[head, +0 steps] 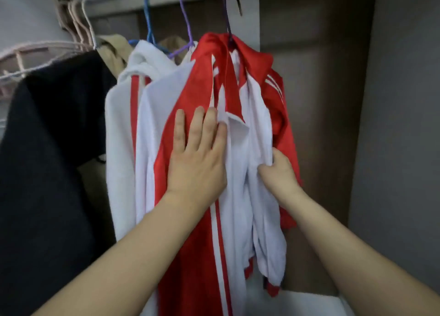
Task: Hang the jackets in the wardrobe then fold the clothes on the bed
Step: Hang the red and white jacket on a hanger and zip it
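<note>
A red and white jacket hangs on a dark purple hanger from the wardrobe rail. My left hand lies flat on its red front, fingers straight. Lower right, my right hand grips a fold of the jacket's white lining. To the left hang another white and red jacket on a blue hanger and one more on a lilac hanger.
A black garment hangs at the far left under several pale pink hangers. A beige coat shows behind. The brown wardrobe back wall and grey side panel are at right. A white surface lies below.
</note>
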`<state>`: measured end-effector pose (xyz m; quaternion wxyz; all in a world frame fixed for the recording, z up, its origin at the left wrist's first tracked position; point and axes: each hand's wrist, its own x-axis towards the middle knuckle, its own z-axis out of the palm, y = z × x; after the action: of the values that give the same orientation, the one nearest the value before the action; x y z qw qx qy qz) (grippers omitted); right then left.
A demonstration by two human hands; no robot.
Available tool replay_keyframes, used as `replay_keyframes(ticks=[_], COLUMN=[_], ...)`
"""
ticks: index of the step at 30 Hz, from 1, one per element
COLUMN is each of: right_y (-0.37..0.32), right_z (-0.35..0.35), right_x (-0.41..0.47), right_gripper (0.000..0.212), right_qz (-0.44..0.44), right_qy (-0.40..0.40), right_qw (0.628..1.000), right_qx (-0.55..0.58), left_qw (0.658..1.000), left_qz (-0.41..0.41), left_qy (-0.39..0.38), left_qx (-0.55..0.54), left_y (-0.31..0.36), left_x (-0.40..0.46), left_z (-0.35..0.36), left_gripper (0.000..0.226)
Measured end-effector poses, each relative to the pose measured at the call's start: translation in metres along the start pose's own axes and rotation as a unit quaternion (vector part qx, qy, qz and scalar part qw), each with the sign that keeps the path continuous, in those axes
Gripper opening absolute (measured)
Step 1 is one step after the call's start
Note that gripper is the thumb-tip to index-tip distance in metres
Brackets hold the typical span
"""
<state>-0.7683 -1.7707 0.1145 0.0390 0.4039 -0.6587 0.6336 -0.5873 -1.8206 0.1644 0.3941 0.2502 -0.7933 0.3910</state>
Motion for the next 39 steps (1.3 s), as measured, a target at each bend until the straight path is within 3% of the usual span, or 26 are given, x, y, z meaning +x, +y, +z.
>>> replay_keyframes(ticks=[5,10,13,16,19,22,24,26,27,29,31,33,36,39], right_y=[0.081,0.151,0.180,0.205,0.223,0.227,0.222,0.214,0.210,0.201,0.193,0.186,0.176,0.169], right_z=[0.002,-0.003,-0.001,0.002,0.002,-0.004,-0.010,-0.014,-0.015,-0.016,-0.015,-0.014,-0.012,-0.014], right_x=[-0.066,-0.121,-0.152,-0.179,-0.204,-0.228,-0.238,-0.246,-0.250,-0.259,-0.268,-0.277,-0.293,-0.308], right_gripper=[0.032,0.029,0.017,0.014,0.013,0.016,0.018,0.017,0.018,0.023,0.025,0.024,0.028,0.021], right_qz=[0.083,0.216,0.229,0.249,0.281,0.347,0.385,0.413,0.429,0.465,0.476,0.464,0.431,0.404], right_qy=[-0.047,-0.077,-0.077,-0.074,-0.068,-0.061,-0.066,-0.083,-0.092,-0.107,-0.115,-0.107,-0.100,-0.064], right_qw=[0.995,0.973,0.970,0.965,0.957,0.935,0.915,0.892,0.876,0.834,0.802,0.793,0.786,0.777], right_qx=[0.001,-0.007,-0.033,-0.037,-0.008,0.043,0.102,0.165,0.201,0.278,0.343,0.379,0.432,0.479], left_qw=[0.986,0.958,0.935,0.893,0.804,0.647,0.537,0.394,0.331,0.240,0.177,0.131,0.076,0.050], left_qz=[0.030,0.102,0.087,0.048,-0.064,-0.273,-0.418,-0.555,-0.603,-0.652,-0.665,-0.678,-0.697,-0.707], left_qy=[-0.166,-0.267,-0.341,-0.430,-0.538,-0.589,-0.567,-0.531,-0.509,-0.444,-0.351,-0.258,-0.170,-0.124], left_qx=[0.009,0.003,-0.042,-0.124,-0.246,-0.401,-0.465,-0.504,-0.517,-0.565,-0.635,-0.675,-0.692,-0.694], left_y=[0.045,0.083,0.107,0.136,0.156,0.170,0.177,0.181,0.181,0.183,0.185,0.187,0.188,0.185], left_x=[-0.084,-0.147,-0.180,-0.217,-0.250,-0.276,-0.289,-0.302,-0.309,-0.321,-0.330,-0.335,-0.347,-0.361], left_z=[0.017,0.035,0.048,0.070,0.085,0.092,0.095,0.095,0.095,0.096,0.100,0.105,0.111,0.111], left_gripper=[0.061,0.056,0.060,0.040,0.035,0.030,0.026,0.037,0.042,0.033,0.009,0.002,0.017,0.042])
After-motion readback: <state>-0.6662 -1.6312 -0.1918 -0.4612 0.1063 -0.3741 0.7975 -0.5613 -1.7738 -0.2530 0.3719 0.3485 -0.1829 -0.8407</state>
